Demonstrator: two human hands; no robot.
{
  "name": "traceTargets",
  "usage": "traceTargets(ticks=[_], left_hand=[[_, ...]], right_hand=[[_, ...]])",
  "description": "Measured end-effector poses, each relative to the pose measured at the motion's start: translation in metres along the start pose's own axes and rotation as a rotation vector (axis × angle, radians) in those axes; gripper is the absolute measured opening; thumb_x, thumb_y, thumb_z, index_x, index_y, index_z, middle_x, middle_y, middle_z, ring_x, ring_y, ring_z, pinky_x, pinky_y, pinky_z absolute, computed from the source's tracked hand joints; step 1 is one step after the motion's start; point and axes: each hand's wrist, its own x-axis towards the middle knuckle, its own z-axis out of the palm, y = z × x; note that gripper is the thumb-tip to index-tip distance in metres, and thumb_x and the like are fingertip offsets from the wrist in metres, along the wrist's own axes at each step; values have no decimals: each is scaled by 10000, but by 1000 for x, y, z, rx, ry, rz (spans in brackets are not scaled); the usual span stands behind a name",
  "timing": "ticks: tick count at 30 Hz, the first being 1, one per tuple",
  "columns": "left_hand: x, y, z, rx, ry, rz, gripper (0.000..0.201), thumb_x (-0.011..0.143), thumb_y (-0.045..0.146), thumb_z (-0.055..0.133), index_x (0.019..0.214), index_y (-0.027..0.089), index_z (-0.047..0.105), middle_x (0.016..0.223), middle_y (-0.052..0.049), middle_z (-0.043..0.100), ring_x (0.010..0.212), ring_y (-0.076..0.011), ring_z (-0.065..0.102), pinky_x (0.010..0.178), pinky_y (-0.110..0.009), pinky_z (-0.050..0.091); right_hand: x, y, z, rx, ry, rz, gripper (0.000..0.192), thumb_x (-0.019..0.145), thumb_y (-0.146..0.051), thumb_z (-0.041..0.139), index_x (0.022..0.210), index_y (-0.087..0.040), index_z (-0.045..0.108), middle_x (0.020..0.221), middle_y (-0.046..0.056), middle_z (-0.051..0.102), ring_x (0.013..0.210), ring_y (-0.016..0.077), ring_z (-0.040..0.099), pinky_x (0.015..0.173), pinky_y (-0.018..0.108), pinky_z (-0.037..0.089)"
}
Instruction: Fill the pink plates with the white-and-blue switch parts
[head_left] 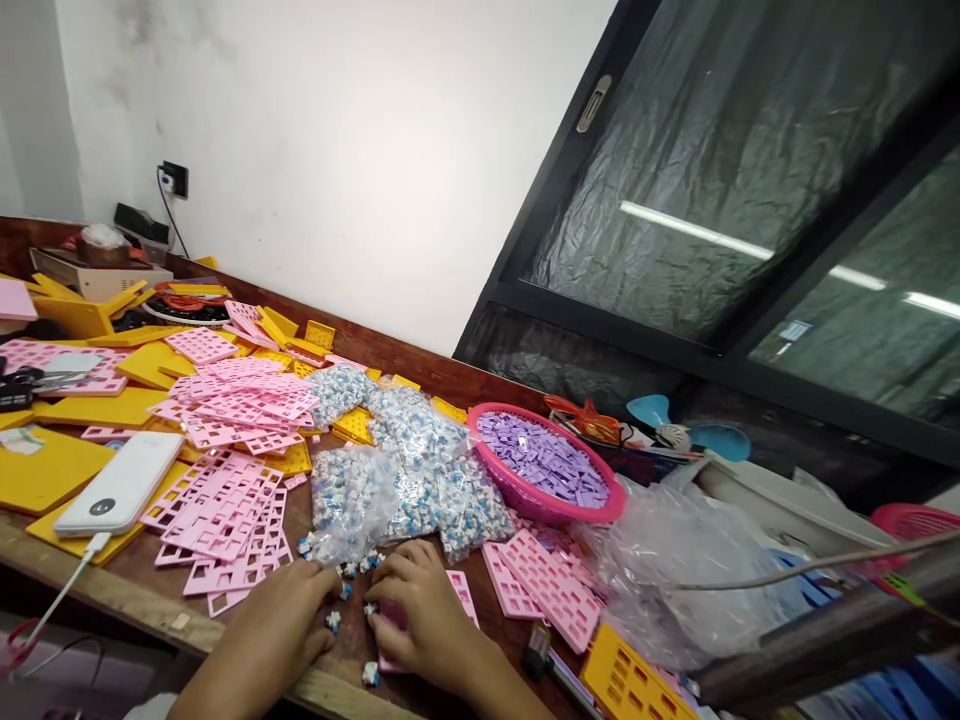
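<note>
At the front edge of the table, my left hand (296, 605) is closed with curled fingers. A small blue-and-white piece (333, 622) is right by its fingertips; whatever those fingers hold is hidden. My right hand (420, 615) bends over a pink panel (463, 598), covering most of it. Between its thumb and forefinger shows another small blue-and-white figure (370, 608). A loose one (370, 673) lies nearer the table edge. Just beyond both hands, several more pieces lie in front of clear plastic bags (420, 490) filled with the same kind.
Pink grid panels (225, 510) are stacked on the left, near a white power bank (120, 485) with a cable and yellow boards (52, 465). To the right stand a pink basket (491, 478) of purple pieces, more pink panels (551, 590) and crumpled plastic (675, 570).
</note>
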Motion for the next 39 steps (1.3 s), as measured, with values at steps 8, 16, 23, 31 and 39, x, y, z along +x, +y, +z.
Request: traceTargets(ticks=[8,16,23,31,39], left_hand=[[5,-2,6,-58,-10,38,174,906,163,545,953,246,690,1013,-21,712,995,-209,640,874,-301,433],[2,4,-4,-261,-80,96,197,969,341,545,1100,301,686,1112,10,735,1054,-176,660,936,-248,478],[9,21,9,-239,-42,246,304,1031,400,451,1159,351,722,1195,7,752,1117,-176,683,998,-252,514],[28,45,49,76,186,70,317,1021,342,439,1143,277,725,1082,-65,785,985,-239,730,884,-347,550],[35,57,54,142,165,37,292,1029,258,426,1048,281,717,1067,-39,731,956,-200,709,830,-285,501]], right_hand=[[-5,7,5,162,92,-3,115,782,-246,816,862,-250,734,1028,22,735,1047,252,581,958,420,392],[-13,44,-12,746,344,311,179,815,-340,788,848,-196,687,826,31,728,782,197,683,736,315,536],[-17,83,-23,688,268,271,249,929,-382,666,1056,-200,781,1037,80,760,974,244,698,877,385,545],[-18,86,-22,596,217,236,132,835,-158,673,923,-198,762,917,26,769,808,185,681,745,297,519],[-19,83,-19,410,310,155,250,786,-31,634,917,-209,752,895,27,717,837,185,661,783,303,515]])
